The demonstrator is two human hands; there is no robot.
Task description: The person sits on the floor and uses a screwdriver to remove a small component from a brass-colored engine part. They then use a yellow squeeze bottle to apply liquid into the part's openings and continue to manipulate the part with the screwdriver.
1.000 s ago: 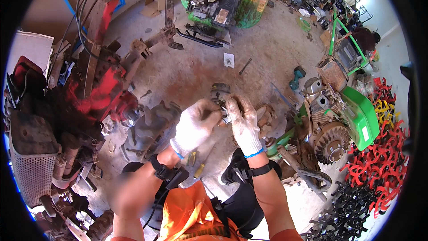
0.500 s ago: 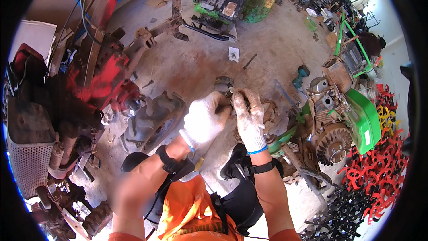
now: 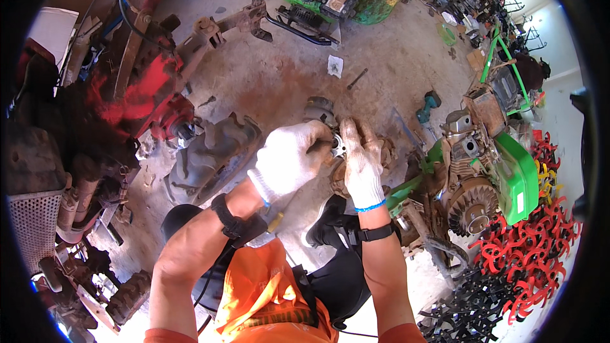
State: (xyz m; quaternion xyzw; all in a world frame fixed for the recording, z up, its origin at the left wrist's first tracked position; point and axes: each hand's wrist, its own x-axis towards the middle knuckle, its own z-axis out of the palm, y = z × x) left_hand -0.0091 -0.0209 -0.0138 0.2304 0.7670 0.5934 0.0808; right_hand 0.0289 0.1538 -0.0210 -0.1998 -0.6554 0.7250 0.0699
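Observation:
In white work gloves, both my hands meet in front of me over the floor. My left hand (image 3: 289, 157) has its fingers curled and pinches a small silvery metal part (image 3: 338, 147) with a round hole. My right hand (image 3: 363, 165), its glove stained brown at the fingers, grips the same part from the right, the fingers pressed together. The glove tips hide much of the part. Just beyond the hands lies a grey rounded metal piece (image 3: 319, 110). Below them a rusty brown machine part (image 3: 338, 181) is partly covered by my right hand.
Left lies a grey moulded casing (image 3: 206, 155) beside red machinery (image 3: 143, 101). A teal power tool (image 3: 428, 107) and a bolt-like rod (image 3: 358, 79) rest on the floor. At right stands an engine (image 3: 469, 152) with a green tank (image 3: 516, 178), near piled red curved blades (image 3: 518, 248).
The silvery part now shows between my fingertips. My right hand has turned, its fingers straighter and its back more visible. The whole view has shifted slightly.

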